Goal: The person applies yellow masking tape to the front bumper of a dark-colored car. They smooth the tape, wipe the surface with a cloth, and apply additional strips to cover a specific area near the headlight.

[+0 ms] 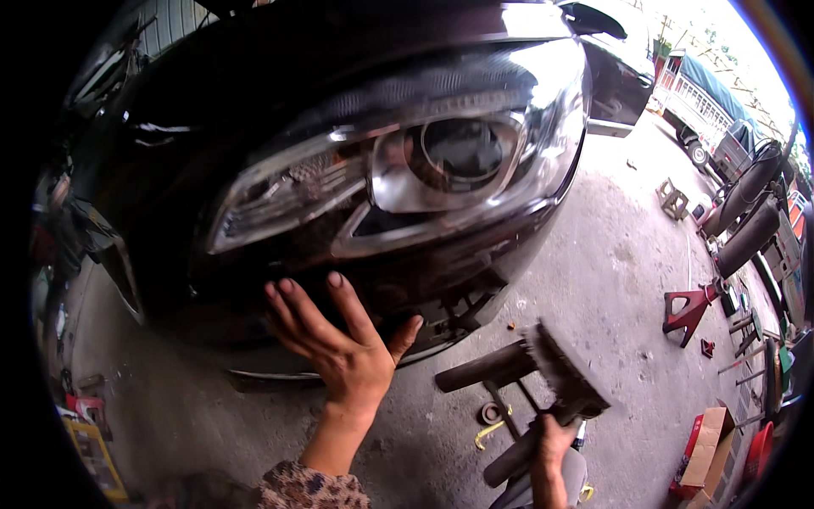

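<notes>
Spotted sleeve [314, 490]; left hand [352, 365], fingers spread against car bumper [424, 280]; right hand [556, 437] grips dark stool-like frame [566, 369], which might scratch it if swung.

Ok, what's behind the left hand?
Around the left hand, the dark bumper shows below the headlight; the patch directly behind the hand is covered, so I can't see it.

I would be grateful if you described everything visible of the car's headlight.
The headlight is a wide, glossy unit with a clear, plastic-looking cover, set in the dark front of the car above the bumper. A round lens in a silvery surround fills its right part; leftward it tapers to a narrower section. It looks unlit, with bright reflections on the cover. The left hand is spread just below, apart from it.
</notes>
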Tool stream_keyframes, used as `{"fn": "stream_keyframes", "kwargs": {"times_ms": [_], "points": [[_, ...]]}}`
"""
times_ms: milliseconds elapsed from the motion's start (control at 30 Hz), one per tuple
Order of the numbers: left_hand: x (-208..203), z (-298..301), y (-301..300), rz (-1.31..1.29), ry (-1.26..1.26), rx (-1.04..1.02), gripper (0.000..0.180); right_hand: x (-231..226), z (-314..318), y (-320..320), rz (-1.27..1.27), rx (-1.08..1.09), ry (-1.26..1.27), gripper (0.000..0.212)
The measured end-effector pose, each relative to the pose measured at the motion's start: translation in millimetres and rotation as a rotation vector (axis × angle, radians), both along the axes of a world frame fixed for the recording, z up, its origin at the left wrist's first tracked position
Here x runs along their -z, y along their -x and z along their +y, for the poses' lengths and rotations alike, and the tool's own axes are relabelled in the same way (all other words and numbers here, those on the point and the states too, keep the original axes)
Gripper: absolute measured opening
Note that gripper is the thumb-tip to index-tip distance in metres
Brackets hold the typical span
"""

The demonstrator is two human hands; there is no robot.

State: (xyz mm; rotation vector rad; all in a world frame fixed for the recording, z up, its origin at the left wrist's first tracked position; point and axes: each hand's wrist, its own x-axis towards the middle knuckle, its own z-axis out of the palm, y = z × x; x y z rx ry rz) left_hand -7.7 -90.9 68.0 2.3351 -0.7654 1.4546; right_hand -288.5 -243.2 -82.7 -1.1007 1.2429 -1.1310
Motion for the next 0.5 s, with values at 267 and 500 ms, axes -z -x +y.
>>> {"fn": "stream_keyframes", "kwargs": {"times_ms": [267,500], "points": [[-5.4,1.1,2.0,0.030,0.044,0.021,0.095,8.5,-184.2,81.1,-0.284,0.204,0.119,0.023],[-7.8,-13.6,7.4,0.037,0.048,0.047,0.099,-37.2,-218.4,230.0,-0.219,0.588,-0.298,0.031]]}}
